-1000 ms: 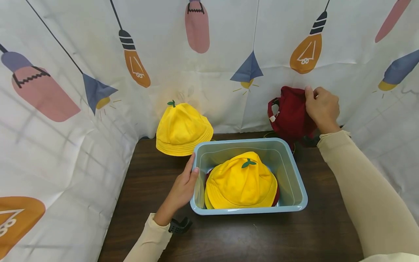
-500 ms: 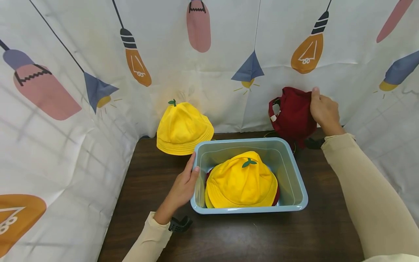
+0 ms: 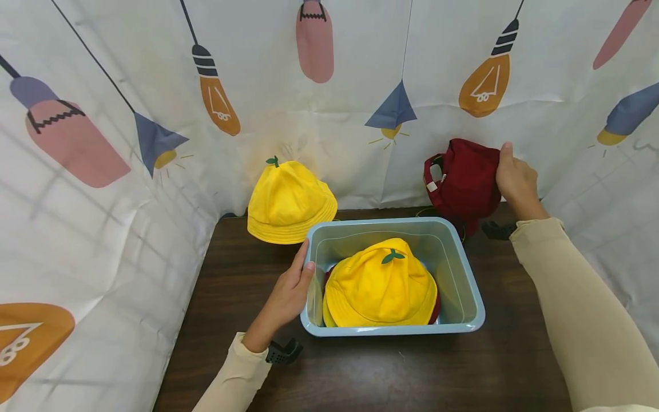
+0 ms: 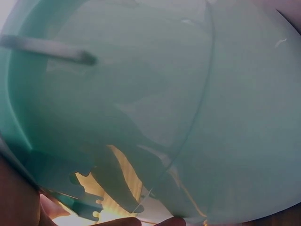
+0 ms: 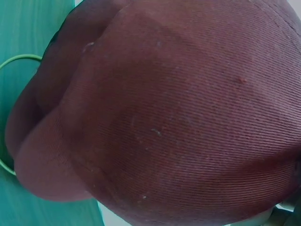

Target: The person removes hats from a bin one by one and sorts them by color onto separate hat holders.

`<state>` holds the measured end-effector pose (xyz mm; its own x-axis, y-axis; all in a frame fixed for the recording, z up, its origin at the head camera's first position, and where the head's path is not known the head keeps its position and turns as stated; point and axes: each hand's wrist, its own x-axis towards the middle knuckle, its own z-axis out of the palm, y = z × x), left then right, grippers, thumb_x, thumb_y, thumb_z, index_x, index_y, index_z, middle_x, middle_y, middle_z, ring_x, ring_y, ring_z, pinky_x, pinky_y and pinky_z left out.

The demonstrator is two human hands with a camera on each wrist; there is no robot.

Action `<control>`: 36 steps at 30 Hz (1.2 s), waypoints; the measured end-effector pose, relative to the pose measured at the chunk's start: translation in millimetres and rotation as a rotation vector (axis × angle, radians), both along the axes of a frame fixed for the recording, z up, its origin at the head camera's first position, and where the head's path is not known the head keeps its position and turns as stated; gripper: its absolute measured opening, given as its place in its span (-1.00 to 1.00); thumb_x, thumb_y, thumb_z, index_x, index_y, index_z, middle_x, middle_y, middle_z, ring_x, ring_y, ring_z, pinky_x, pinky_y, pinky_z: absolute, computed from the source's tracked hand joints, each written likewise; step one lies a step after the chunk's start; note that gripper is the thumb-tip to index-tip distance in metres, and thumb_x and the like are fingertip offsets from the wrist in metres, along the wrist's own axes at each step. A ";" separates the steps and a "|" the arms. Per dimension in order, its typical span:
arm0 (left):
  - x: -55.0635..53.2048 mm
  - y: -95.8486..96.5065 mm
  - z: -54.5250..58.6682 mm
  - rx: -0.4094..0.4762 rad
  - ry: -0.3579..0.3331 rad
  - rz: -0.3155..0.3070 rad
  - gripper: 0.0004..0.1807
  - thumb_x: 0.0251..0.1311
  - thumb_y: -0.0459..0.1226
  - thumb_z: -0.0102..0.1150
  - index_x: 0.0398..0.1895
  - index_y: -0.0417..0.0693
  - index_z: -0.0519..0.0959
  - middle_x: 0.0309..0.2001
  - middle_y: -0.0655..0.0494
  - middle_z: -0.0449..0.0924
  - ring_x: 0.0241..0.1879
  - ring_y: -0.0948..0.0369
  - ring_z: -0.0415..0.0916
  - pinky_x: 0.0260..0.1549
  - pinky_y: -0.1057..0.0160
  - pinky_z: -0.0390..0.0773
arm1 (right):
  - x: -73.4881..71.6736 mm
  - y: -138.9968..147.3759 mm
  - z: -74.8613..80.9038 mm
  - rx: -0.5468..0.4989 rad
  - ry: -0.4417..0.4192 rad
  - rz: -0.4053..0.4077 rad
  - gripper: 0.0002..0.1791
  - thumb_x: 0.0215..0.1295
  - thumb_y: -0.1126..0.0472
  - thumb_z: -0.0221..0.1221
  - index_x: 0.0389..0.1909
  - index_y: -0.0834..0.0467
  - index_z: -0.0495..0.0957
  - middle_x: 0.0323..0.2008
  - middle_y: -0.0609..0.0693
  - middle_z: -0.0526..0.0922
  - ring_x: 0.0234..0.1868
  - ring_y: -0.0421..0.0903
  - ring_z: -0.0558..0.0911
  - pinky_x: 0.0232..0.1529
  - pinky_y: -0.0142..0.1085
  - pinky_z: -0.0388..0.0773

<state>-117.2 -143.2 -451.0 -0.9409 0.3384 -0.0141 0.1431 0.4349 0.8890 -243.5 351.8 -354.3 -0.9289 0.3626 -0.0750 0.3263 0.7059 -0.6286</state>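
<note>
My right hand (image 3: 519, 178) grips the right side of a dark red baseball cap (image 3: 472, 180) at the back right, its fingers hidden behind the cloth. The cap's strap opening faces left, and its ribbed crown (image 5: 188, 108) fills the right wrist view. My left hand (image 3: 287, 292) holds a light blue plastic tub (image 3: 393, 331) at its left rim, thumb over the edge. Inside the tub lies a yellow bucket hat (image 3: 381, 286) with a green sprout on top, dark red cloth showing from under it. The tub's wall (image 4: 155, 84) covers most of the left wrist view.
Behind the tub's left corner stands another yellow bucket hat (image 3: 289, 200) with a sprout. A thin green loop (image 5: 21, 57) shows beside the cap. A white patterned curtain (image 3: 334, 137) encloses the dark wooden table (image 3: 360, 372) at the back and sides.
My right hand has shifted from the cap's upper edge rightward and slightly down along its side. The cap has tilted and moved slightly right. My left hand has stayed at the tub.
</note>
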 end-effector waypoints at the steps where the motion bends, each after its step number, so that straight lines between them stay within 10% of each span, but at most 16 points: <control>1: 0.0 0.0 -0.1 0.000 -0.001 0.001 -0.31 0.65 -0.14 -0.21 0.68 0.24 -0.21 0.65 0.04 -0.05 0.43 -0.16 0.30 0.32 -0.29 0.35 | 0.4 0.5 -0.6 0.006 0.004 0.008 0.05 0.47 -0.38 -0.79 0.55 0.32 0.08 0.46 0.55 0.14 0.45 0.56 0.12 0.46 0.33 0.05; 36: -1.8 -3.7 8.9 -0.067 0.028 -0.014 -0.29 0.64 -0.10 -0.18 0.69 0.11 -0.19 0.65 0.01 -0.05 0.49 -0.11 0.23 0.38 -0.25 0.28 | 8.5 9.9 11.4 0.085 0.074 -0.026 0.05 0.48 -0.41 -0.66 0.37 0.37 0.34 0.38 0.52 0.30 0.36 0.59 0.22 0.27 0.37 0.21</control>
<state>-119.0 -147.0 -442.1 -0.9364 0.3509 -0.0110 0.1741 0.4915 0.8533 -235.0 361.7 -342.9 -0.9210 0.3886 0.0258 0.3000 0.7500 -0.5896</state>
